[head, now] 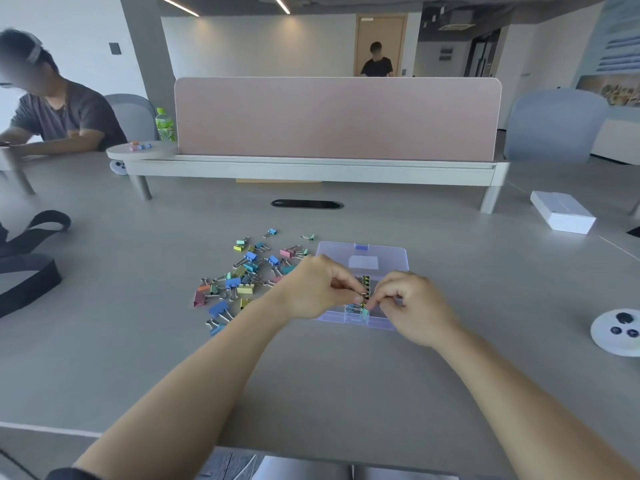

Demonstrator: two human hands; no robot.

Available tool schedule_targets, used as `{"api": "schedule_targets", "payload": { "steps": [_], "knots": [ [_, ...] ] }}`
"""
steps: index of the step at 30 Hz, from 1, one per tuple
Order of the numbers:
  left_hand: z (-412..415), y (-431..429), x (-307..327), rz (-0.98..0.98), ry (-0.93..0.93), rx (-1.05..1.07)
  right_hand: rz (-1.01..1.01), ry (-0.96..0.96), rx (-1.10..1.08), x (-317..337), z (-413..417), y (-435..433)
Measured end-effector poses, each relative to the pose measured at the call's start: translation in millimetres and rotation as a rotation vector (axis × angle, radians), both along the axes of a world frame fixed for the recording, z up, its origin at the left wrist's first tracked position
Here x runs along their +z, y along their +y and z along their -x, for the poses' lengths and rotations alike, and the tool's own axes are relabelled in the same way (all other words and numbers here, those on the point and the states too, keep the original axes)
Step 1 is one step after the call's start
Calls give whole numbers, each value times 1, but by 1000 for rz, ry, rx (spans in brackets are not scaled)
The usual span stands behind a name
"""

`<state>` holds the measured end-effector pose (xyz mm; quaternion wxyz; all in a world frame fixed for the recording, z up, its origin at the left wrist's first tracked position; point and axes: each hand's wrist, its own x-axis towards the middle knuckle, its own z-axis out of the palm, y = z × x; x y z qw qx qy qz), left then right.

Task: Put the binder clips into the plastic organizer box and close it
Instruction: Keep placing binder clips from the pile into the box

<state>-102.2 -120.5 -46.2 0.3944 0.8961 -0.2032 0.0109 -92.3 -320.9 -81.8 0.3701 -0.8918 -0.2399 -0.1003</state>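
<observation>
Two hands are set over the open plastic organizer box (337, 317); left hand (311, 289) and right hand (412, 306) are each pinched on the clip row (365, 284) inside | loose binder clips (242, 275) are piled left of the box, nearest the left hand | row axis is laid near-to-far

My bench (346, 393): grey top, matt, smooth, laminate by the look.
My plastic organizer box (332, 317): translucent lilac plastic, smooth, faint gloss on the lid.
My binder clips (239, 282): pastel painted bodies with a satin finish; handles of bright bare metal wire.
divider (336, 116): pink face, matt, cloth-like.
white box (562, 216), to my right: matt card.
bottle (164, 124): green plastic, glossy.
strap (27, 268), to my left: black cloth, matt.
</observation>
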Motion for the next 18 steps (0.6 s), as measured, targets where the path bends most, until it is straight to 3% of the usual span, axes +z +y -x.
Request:
{"api": "schedule_targets", "payload": {
  "steps": [12,18],
  "knots": [
    [8,1,-6,-230,-198,-80,-4,20,-5,2,3,0],
    [14,-13,-4,-487,-309,-41,-11,-11,21,2,4,1]
  ]
}}
